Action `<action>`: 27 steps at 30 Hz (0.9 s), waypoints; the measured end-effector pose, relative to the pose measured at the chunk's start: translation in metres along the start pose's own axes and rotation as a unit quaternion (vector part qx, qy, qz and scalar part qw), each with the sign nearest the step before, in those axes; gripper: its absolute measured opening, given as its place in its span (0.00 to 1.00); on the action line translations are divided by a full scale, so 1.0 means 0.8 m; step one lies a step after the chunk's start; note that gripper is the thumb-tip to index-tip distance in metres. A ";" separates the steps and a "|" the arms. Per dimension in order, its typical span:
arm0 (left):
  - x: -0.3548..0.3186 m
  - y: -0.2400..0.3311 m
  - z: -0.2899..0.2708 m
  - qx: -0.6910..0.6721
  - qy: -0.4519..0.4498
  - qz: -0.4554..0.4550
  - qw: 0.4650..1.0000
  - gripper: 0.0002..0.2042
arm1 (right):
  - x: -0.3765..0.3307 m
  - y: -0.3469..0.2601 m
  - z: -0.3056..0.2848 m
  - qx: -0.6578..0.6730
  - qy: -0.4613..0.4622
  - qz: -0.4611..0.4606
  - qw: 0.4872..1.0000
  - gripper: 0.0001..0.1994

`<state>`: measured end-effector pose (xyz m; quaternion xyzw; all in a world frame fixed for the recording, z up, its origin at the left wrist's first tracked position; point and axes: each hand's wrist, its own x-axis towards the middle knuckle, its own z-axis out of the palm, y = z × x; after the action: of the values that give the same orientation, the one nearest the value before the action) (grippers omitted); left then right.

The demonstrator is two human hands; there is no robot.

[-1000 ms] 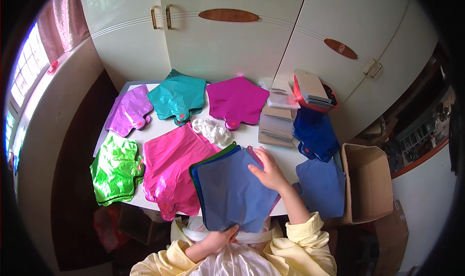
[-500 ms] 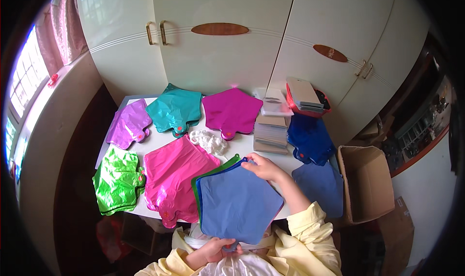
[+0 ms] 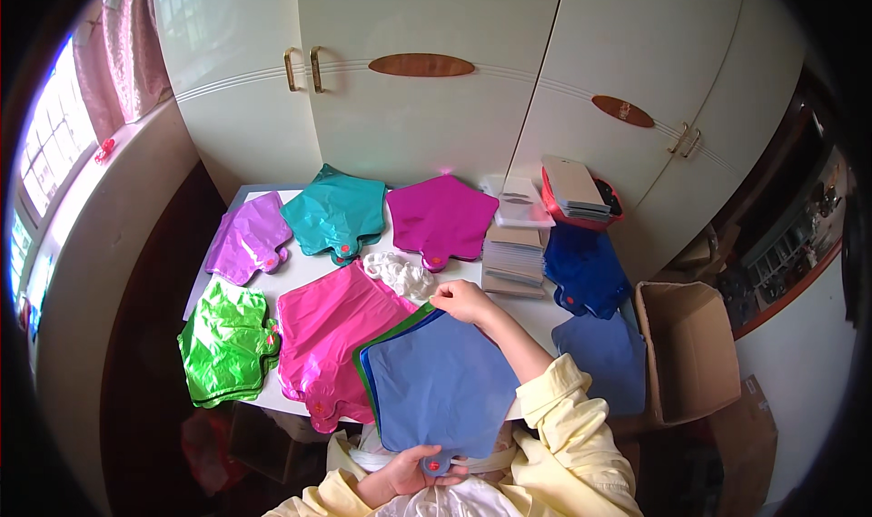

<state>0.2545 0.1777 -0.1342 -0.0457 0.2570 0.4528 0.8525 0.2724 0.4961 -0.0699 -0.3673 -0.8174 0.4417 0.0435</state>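
Observation:
A stack of flat star-shaped foil balloons, greyish blue on top (image 3: 445, 385) with darker blue and green edges showing below, hangs over the table's front edge toward my lap. My left hand (image 3: 413, 473) closes round the round tab with a red mark at the stack's lower end. At the upper corner, my right hand (image 3: 461, 301) pinches the green and blue edges between thumb and fingers. A pile of pink foil balloons (image 3: 338, 331) lies just left of the stack. Behind my right hand sits a loose bundle of white cord (image 3: 397, 274).
Bright green (image 3: 222, 344), lilac (image 3: 247, 236), teal (image 3: 334, 210) and magenta (image 3: 442, 216) balloon piles lie on the table. At the right are card stacks (image 3: 513, 267), a red basket (image 3: 581, 216), dark blue balloons (image 3: 586, 267), a greyish-blue balloon (image 3: 599, 358) and an open cardboard box (image 3: 690, 354).
My right hand has shifted left along the stack's upper corner, from the blue tip to the green edge. My left hand has turned, showing more of the tab. The view has shifted slightly.

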 end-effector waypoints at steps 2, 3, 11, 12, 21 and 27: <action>-0.002 -0.002 0.006 -0.020 -0.013 0.021 1.000 0.28 | -0.006 -0.006 -0.006 -0.002 0.004 0.032 0.999 0.07; -0.002 -0.003 0.007 -0.027 -0.017 0.028 0.999 0.29 | -0.007 -0.003 -0.008 0.025 0.011 0.043 0.999 0.06; 0.000 -0.011 -0.001 -0.047 -0.001 0.031 0.998 0.30 | -0.010 0.007 -0.012 0.181 -0.019 -0.016 0.983 0.09; 0.001 -0.011 -0.005 -0.047 -0.006 0.023 0.999 0.29 | -0.007 0.010 -0.009 0.141 -0.008 -0.044 0.989 0.10; 0.009 -0.017 -0.009 -0.013 0.071 0.068 0.995 0.25 | -0.010 0.014 -0.017 -0.129 -0.009 -0.017 0.991 0.14; 0.013 -0.011 0.041 -0.011 0.254 0.163 0.953 0.24 | -0.025 0.009 -0.033 -0.139 -0.089 -0.039 0.985 0.17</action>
<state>0.2790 0.1904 -0.1124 -0.1261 0.4636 0.5618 0.6735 0.3013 0.5038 -0.0542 -0.2972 -0.8851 0.3523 -0.0640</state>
